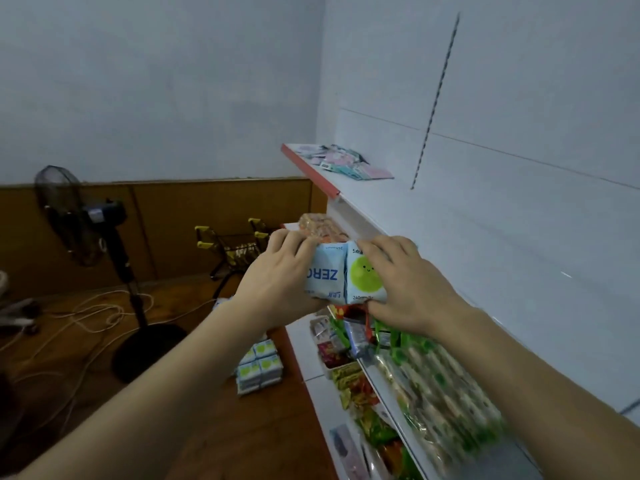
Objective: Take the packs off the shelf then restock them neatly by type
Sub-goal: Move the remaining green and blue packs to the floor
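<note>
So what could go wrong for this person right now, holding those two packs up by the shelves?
Two packs, the ZERO pack and the green-face pack, are squeezed side by side between the left hand and right hand; loosen either and one may drop.

Below them the lower shelf is crowded with loose snack packets, so a falling pack could knock some off.

Cables trail across the floor near the fan, a possible trip.
</note>
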